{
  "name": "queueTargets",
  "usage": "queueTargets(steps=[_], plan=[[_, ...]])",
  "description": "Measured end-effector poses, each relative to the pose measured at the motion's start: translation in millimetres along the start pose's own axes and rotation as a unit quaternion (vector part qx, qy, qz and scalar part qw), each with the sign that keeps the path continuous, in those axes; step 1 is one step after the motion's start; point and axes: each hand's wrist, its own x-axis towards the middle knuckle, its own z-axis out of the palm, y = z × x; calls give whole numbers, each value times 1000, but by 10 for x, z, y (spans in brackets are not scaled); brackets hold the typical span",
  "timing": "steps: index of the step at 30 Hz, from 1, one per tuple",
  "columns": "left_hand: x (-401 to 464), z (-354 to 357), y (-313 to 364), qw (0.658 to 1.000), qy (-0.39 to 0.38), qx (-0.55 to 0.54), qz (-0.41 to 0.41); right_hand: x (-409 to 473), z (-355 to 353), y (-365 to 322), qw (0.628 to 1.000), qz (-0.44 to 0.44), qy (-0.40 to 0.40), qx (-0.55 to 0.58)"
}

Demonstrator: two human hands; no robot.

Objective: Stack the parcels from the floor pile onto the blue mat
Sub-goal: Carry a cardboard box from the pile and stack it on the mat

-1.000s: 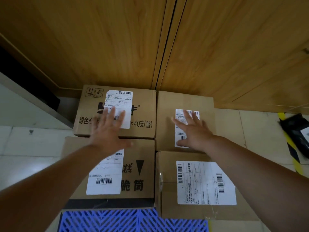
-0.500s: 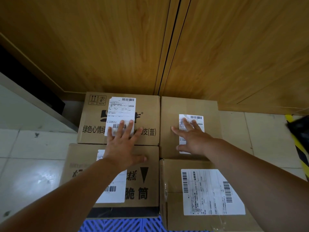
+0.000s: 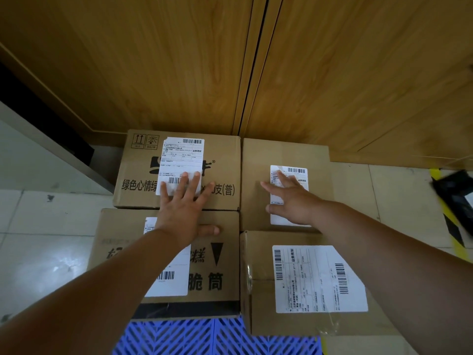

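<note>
Head view: four parcels (image 3: 176, 172) (two rows), left hand (image 3: 183, 213) and right hand (image 3: 294, 203) flat, fingers (image 3: 194, 180) spread.

Left hand (image 3: 183, 213) and right hand (image 3: 294, 203) lie flat on brown cardboard parcels (image 3: 176, 175) over the blue grid mat (image 3: 192, 336) at six o'clock

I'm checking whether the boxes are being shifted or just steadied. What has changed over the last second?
The left hand slid forward, so its straight fingers now lie on the far left box. The right hand stayed flat on the far right box. Neither took hold of anything. All four boxes kept their arrangement, with the two near ones over the blue mat.
</note>
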Motion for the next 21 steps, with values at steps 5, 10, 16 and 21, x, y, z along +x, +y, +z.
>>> queueTargets(steps=[5, 10, 16, 21], plan=[[-388, 9, -109, 997, 18, -45, -60, -559, 71, -21, 991, -20, 126, -35], [-1201, 353, -79, 996, -38, -59, -52, -1158, 528, -188, 961, -6, 267, -66], [-1434, 536, -110, 996, -88, -11, 23, -1325, 1018, -373, 957, 51, 258, -125], [-1445, 543, -94, 995, -93, 19, 17, -1278, 1090, -351, 950, 54, 268, -151]])
